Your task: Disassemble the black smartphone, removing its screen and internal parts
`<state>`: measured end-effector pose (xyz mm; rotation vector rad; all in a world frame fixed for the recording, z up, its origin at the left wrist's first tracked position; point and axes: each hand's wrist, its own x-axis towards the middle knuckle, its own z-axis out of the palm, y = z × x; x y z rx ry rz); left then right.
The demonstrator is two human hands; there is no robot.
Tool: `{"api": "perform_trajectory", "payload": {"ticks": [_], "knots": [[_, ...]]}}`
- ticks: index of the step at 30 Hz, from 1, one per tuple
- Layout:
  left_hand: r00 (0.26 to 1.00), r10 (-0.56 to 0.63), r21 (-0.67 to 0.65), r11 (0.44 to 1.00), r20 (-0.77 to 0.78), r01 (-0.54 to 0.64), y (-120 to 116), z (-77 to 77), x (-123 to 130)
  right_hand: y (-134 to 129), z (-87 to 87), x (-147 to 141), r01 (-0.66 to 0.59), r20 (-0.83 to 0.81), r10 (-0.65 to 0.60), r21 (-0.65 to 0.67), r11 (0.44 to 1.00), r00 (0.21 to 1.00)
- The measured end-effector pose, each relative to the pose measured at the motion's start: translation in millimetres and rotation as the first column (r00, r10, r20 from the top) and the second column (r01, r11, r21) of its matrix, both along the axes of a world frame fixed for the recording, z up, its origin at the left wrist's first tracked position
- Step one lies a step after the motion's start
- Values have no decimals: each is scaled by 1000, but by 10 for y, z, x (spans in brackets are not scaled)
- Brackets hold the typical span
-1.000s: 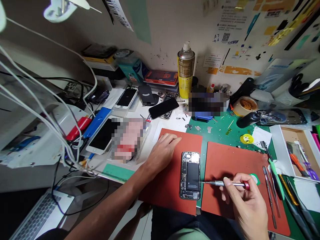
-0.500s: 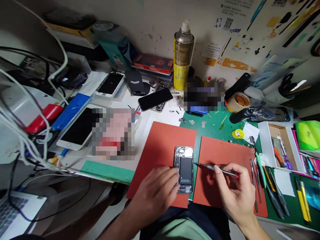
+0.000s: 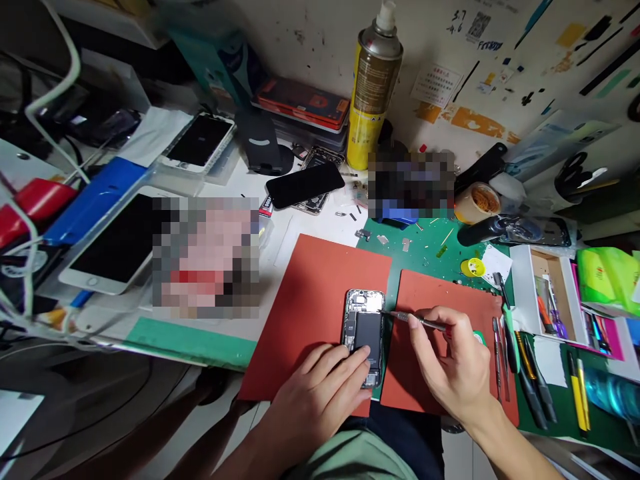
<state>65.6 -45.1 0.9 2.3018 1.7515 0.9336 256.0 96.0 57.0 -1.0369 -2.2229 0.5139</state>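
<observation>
An opened phone (image 3: 369, 327) lies face up on an orange-red mat, its black battery and metal inner parts exposed. My left hand (image 3: 333, 380) rests across the phone's lower part, fingers stretched out and touching the battery area. Pinched in my right hand (image 3: 453, 367) is a slim precision screwdriver (image 3: 417, 320) with a ribbed metal body and a reddish end. Its thin tip points left and meets the phone's right edge beside the top of the battery; whether it goes inside the edge I cannot tell. My fingers partly hide the phone's lower left.
Orange-red mats (image 3: 310, 287) cover part of a green work mat (image 3: 435, 240). Tweezers and brushes (image 3: 530, 380) lie at the right, near an open white box (image 3: 575, 280). Behind stand a yellow spray can (image 3: 373, 93) and a black phone (image 3: 305, 183). A white phone (image 3: 115, 243) lies left.
My left hand has slid right, its fingers now further over the phone's lower part. The screwdriver's tip has come from just beside the phone to its right edge. The view has shifted.
</observation>
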Motion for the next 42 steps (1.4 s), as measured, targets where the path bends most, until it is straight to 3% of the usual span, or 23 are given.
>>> {"api": "perform_trajectory", "payload": {"ticks": [18, 27, 32, 36, 42], "knots": [[1000, -6, 13, 1000, 12, 5, -1, 7, -7, 55, 108, -69, -90, 95, 83, 64, 994, 992], [1000, -5, 36, 999, 18, 5, -8, -11, -5, 257, 305, -196, -357, 320, 318, 69, 932, 892], [999, -1, 37, 999, 32, 0, -7, -5, 0, 329, 429, -277, -496, 373, 480, -59, 866, 794], [999, -3, 38, 999, 38, 1, -8, 3, -4, 331, 436, -282, -458, 369, 421, 14, 889, 829], [999, 6, 41, 999, 50, -8, -11, -6, -12, 332, 378, -260, -426, 329, 396, 21, 904, 857]]}}
